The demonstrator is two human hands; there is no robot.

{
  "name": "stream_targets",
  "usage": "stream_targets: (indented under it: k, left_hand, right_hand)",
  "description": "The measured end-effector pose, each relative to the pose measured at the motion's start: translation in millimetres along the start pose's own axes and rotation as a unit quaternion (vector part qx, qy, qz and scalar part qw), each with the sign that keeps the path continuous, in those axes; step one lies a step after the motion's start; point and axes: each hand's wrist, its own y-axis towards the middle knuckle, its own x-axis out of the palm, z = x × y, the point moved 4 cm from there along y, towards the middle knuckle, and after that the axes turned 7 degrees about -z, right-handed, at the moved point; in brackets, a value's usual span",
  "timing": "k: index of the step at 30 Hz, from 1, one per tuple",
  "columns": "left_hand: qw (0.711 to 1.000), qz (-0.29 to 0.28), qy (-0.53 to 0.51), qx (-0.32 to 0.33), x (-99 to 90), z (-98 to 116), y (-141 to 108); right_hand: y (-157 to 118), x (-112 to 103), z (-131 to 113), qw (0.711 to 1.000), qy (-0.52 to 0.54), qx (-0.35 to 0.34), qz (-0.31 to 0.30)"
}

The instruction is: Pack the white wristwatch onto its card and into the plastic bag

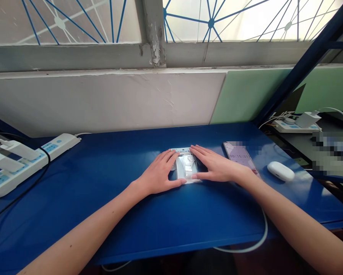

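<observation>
A small clear plastic packet (186, 168) with a printed header strip lies flat on the blue desk (116, 217). Something whitish shows inside it, but I cannot make out its kind. My left hand (161, 172) rests over the packet's left side, fingers stretched forward and thumb at its lower edge. On the opposite side, my right hand (213, 164) lies with fingers extended along the top right corner and thumb near the lower right. Both hands touch the packet from above without gripping it, and parts of its sides are hidden under them.
Right of my right hand lies a phone (240, 154) showing a timer, with a white earbud case (280, 171) beyond it. At left stands a white power strip (56, 144) with chargers and a black cable (25, 196). A white cable (264, 229) hangs over the front edge.
</observation>
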Motion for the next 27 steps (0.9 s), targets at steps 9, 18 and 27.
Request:
stream_targets:
  k: [9,18,27]
  left_hand:
    - [1.000,0.010,0.000,0.009,1.1,-1,-2]
    - [0.994,0.083,0.006,-0.072,-2.1,-9,-1]
    - [0.998,0.043,0.013,-0.044,0.9,-8,0]
  right_hand:
    - [1,-1,-1,0.999,-0.010,-0.014,0.032]
    - [0,-18,-1,0.985,-0.061,0.018,0.161]
    - [1,-15,0,0.988,-0.014,-0.036,0.151]
